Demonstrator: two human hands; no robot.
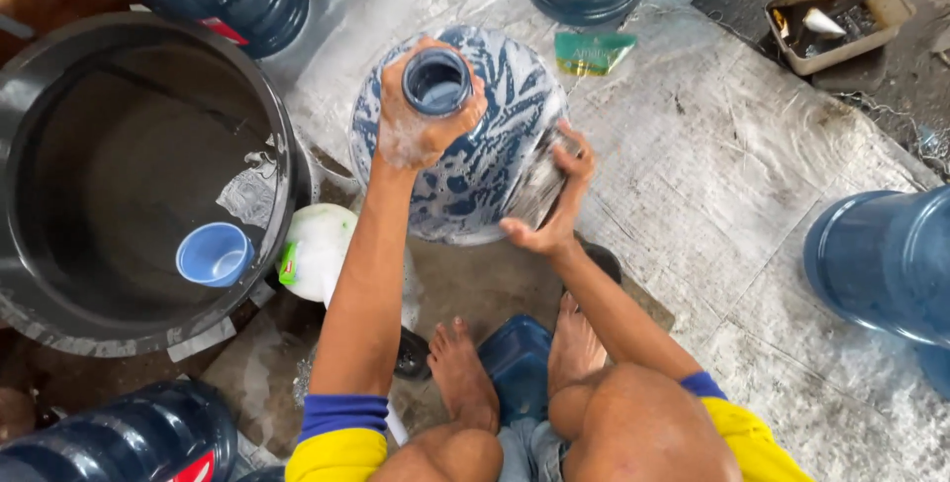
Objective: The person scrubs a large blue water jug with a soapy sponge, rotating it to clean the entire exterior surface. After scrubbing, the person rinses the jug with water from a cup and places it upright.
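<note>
Fingers of left hand [421,116] wrap soapy jug [485,165] neck; right hand [554,200] presses scrubber [539,185].

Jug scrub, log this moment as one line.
left hand grips neck | right hand scrubs side | jug soapy, upright | tub beside

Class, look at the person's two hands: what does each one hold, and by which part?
The left hand grips the soapy blue water jug by its neck. The right hand presses a scrubbing pad against the jug's side.
</note>
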